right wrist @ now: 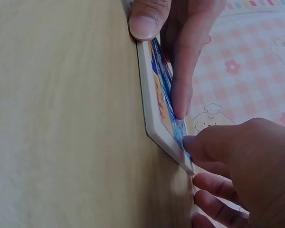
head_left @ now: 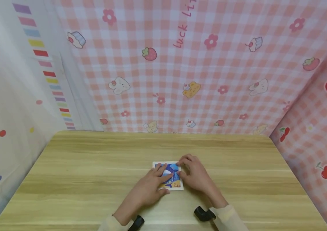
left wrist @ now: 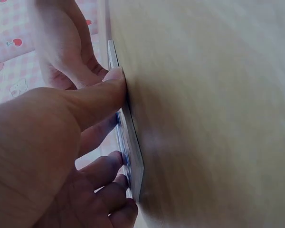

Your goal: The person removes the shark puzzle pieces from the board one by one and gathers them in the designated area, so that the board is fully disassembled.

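A small square picture board (head_left: 176, 184) with a white border and a blue and orange picture lies flat on the wooden table. My left hand (head_left: 149, 186) rests across its left part, fingers spread over the picture and thumb at the near edge. From the right, my right hand (head_left: 196, 175) holds the board's side, with bent fingers along the right edge. In the right wrist view, the right thumb (right wrist: 199, 145) touches the picture near that edge. The board's white side (left wrist: 133, 152) shows close to the tabletop in the left wrist view. Part of the picture is hidden under the left fingers.
The light wooden table (head_left: 94, 160) extends around the board on all sides. A pink checked curtain (head_left: 163, 73) hangs behind it, with a white dotted curtain (head_left: 13, 106) to the left and another checked curtain (head_left: 319, 144) on the right. Black straps (head_left: 204, 214) sit at the wrists.
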Demonstrator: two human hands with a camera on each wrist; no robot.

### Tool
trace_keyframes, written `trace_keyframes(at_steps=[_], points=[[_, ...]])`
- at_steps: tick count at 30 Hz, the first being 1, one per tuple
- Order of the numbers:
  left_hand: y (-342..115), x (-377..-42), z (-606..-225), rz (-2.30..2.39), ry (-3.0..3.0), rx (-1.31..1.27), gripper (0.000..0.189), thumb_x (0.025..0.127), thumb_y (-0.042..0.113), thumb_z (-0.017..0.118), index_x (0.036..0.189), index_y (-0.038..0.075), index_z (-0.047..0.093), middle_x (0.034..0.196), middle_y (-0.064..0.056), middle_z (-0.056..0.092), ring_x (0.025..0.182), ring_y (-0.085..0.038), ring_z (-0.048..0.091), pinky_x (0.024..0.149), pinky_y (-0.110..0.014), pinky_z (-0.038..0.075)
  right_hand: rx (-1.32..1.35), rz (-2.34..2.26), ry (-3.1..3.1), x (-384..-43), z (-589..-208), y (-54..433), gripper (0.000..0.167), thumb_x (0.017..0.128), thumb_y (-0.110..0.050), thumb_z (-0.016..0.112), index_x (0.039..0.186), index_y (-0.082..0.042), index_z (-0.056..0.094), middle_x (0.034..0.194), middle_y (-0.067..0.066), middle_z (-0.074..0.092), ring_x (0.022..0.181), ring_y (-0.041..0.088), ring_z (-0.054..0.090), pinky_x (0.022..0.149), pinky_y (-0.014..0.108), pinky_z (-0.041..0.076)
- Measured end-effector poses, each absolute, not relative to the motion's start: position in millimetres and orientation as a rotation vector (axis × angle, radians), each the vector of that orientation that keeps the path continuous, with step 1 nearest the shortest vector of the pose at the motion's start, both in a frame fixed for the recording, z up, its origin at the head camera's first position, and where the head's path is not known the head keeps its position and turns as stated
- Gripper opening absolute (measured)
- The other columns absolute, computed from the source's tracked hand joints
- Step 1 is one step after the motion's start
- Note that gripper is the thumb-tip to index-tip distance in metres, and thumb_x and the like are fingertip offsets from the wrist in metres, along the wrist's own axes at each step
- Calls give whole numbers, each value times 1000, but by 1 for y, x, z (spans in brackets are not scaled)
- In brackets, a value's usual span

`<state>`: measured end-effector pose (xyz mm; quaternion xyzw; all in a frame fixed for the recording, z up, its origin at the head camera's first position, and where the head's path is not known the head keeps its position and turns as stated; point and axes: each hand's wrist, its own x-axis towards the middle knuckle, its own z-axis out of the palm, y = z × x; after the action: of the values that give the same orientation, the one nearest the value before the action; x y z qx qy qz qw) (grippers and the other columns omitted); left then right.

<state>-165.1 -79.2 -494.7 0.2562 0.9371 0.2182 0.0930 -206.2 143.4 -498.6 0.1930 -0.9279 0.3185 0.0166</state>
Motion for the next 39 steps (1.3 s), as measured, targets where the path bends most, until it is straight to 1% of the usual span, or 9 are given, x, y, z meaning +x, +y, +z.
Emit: trace_keyframes(at_steps=[3, 8, 15, 21, 28, 35, 39], points=[[-79, -163, -496, 647, 2786, 749, 60, 97, 39, 68, 152, 21, 51, 169, -10, 29, 158, -36, 24, 127, -53, 28, 592, 990, -2893, -206, -501, 143, 18, 90, -14, 77, 108, -13, 75, 124, 2, 65, 117, 26, 55, 102, 49, 50], [-78, -161, -496, 632, 2783, 737, 59, 98, 39, 68, 152, 22, 51, 169, -9, 29, 158, -35, 24, 126, -53, 29, 593, 985, -2902, -205, -504, 144, 19, 91, -14, 77, 109, -12, 75, 124, 3, 64, 117, 26, 54, 102, 48, 50], [-77, -158, -494, 599, 2792, 728, 58, 99, 39, 65, 153, 22, 51, 170, -9, 28, 158, -35, 24, 125, -55, 31, 589, 1039, -2878, -205, -509, 144, 19, 90, -14, 78, 108, -16, 73, 120, 3, 61, 110, 22, 55, 97, 45, 51], [-75, -156, -494, 590, 2793, 711, 58, 100, 40, 65, 153, 24, 50, 170, -8, 27, 158, -33, 23, 125, -54, 31, 532, 1101, -2896, -206, -512, 144, 21, 90, -15, 78, 110, -19, 72, 117, 1, 58, 104, 18, 54, 94, 41, 50], [-75, -155, -492, 606, 2791, 713, 57, 99, 37, 66, 152, 23, 51, 170, -8, 28, 158, -33, 23, 125, -54, 30, 499, 1132, -2899, -207, -512, 143, 21, 89, -14, 78, 109, -18, 73, 113, 2, 58, 101, 17, 54, 94, 39, 48], [-75, -157, -493, 583, 2806, 714, 57, 100, 39, 65, 153, 24, 51, 170, -8, 28, 158, -34, 23, 126, -53, 30, 452, 1141, -2880, -208, -509, 142, 22, 88, -13, 80, 108, -18, 72, 107, 0, 60, 94, 15, 54, 85, 33, 49], [-75, -160, -492, 576, 2812, 713, 57, 100, 40, 64, 153, 24, 51, 170, -7, 27, 158, -33, 23, 126, -53, 29, 450, 1153, -2848, -210, -505, 142, 21, 87, -13, 81, 106, -17, 72, 105, 0, 63, 92, 15, 56, 83, 31, 50]])
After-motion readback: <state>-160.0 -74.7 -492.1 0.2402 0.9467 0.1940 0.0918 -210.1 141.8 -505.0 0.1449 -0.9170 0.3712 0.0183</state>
